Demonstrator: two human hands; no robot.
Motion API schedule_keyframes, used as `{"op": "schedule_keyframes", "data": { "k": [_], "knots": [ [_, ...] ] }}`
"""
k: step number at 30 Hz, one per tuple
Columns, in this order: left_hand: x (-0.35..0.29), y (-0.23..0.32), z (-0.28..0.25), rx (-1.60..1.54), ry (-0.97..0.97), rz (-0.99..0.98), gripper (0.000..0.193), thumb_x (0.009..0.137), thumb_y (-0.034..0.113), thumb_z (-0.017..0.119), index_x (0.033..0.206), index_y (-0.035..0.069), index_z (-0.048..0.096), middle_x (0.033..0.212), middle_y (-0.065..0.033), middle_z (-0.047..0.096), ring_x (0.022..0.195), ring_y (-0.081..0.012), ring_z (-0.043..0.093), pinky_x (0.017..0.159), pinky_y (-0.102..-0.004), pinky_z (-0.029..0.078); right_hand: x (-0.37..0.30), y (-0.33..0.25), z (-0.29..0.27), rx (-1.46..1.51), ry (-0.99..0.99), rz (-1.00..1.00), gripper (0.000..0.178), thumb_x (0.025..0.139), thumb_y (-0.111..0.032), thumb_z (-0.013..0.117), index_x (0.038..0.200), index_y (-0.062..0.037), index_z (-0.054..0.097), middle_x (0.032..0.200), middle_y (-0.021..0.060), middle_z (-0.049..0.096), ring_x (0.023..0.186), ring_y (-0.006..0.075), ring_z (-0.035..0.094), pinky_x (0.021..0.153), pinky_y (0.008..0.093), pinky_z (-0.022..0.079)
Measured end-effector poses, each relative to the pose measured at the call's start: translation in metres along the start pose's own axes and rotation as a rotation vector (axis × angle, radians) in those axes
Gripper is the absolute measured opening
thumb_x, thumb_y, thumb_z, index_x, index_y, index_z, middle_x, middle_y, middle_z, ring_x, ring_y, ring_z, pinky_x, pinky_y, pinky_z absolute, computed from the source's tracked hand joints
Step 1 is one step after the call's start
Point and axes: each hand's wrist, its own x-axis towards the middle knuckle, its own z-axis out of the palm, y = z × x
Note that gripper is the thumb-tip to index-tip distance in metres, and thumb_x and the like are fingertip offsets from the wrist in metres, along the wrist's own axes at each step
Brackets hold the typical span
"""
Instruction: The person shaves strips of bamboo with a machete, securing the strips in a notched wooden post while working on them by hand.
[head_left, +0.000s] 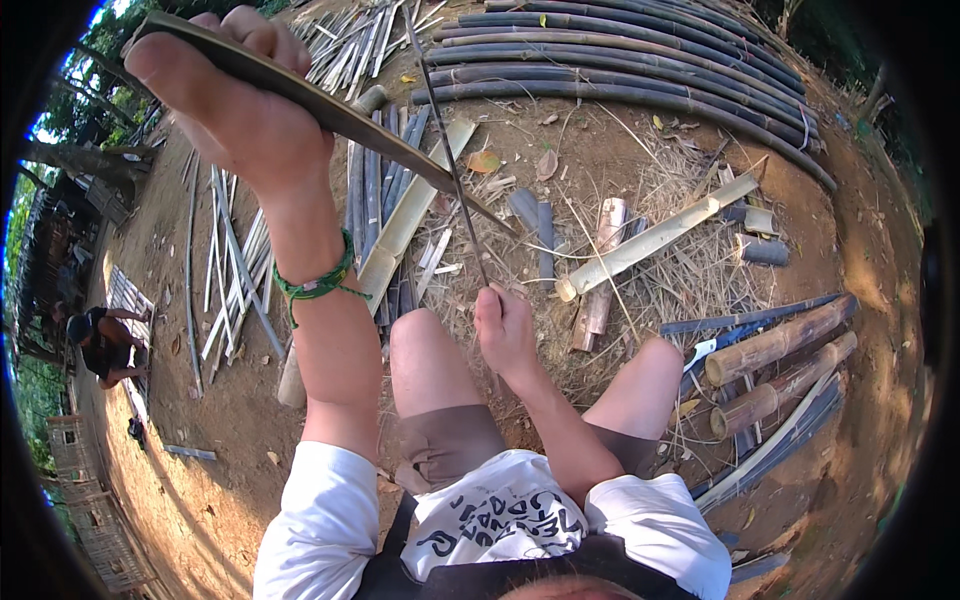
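Note:
Raised at the upper left, my left hand (pixel 225 105) is closed around a bamboo slat (pixel 370 130) that slants down to the right, toward the ground beyond my knees. A green braided band circles that wrist. Between my knees, my right hand (pixel 503 325) is a fist around a long, thin, dark strip (pixel 468 215). The strip rises from the fist toward the top of the view and crosses the slat near its lower end. Whether it is bamboo or a blade seen edge-on, I cannot tell. The slat's far tip is close to the ground litter.
Split bamboo (pixel 660 235) and short pieces lie on straw-like shavings before me. Long dark poles (pixel 620 65) are stacked at the far right. Cut bamboo lengths (pixel 775 360) lie by my right knee, thin strips (pixel 240 265) to the left. Another person (pixel 105 345) crouches at far left.

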Motion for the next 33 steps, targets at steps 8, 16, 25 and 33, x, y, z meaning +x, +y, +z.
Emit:
{"op": "schedule_keyframes", "data": {
  "k": [8,16,25,33],
  "knots": [
    [-0.006,-0.018,-0.005,-0.618,-0.302,-0.166,0.079,0.082,0.090,0.040,0.096,0.013,0.053,0.070,0.0020,0.038,0.054,-0.0079,0.036,0.053,-0.0229,0.028,-0.006,-0.105,-0.016,-0.032,-0.086,-0.127,0.063,0.106,-0.056,0.038,0.069,-0.0067,0.048,0.052,-0.0013,0.046,0.047,0.0072,0.044,0.046,0.0265,0.034],
    [-0.013,-0.011,0.016,-0.851,-0.527,-0.123,0.088,0.075,0.096,0.040,0.102,0.012,0.054,0.075,0.0022,0.040,0.058,-0.0077,0.041,0.056,-0.0216,0.030,-0.013,-0.004,-0.051,-0.109,0.011,0.311,0.066,0.106,-0.059,0.035,0.068,-0.0065,0.049,0.050,0.0004,0.046,0.041,0.0107,0.046,0.041,0.0281,0.036],
    [-0.025,-0.002,0.045,-0.789,-0.488,-0.034,0.078,0.074,0.079,0.063,0.098,0.006,0.052,0.078,-0.0040,0.054,0.062,-0.0134,0.054,0.060,-0.0269,0.043,-0.029,-0.069,-0.031,0.086,0.005,-0.024,0.058,0.107,-0.052,0.035,0.073,-0.0074,0.049,0.053,-0.0022,0.046,0.047,0.0093,0.047,0.046,0.0269,0.036],
    [-0.042,0.010,0.119,-0.269,-0.189,0.113,0.082,0.061,0.055,0.092,0.094,-0.006,0.049,0.078,-0.0214,0.066,0.072,-0.0287,0.068,0.064,-0.0374,0.054,-0.030,0.089,-0.077,0.227,0.191,0.796,0.067,0.101,-0.071,0.034,0.080,-0.0080,0.044,0.057,0.0020,0.041,0.045,0.0148,0.043,0.042,0.0301,0.039]
  ]
}}
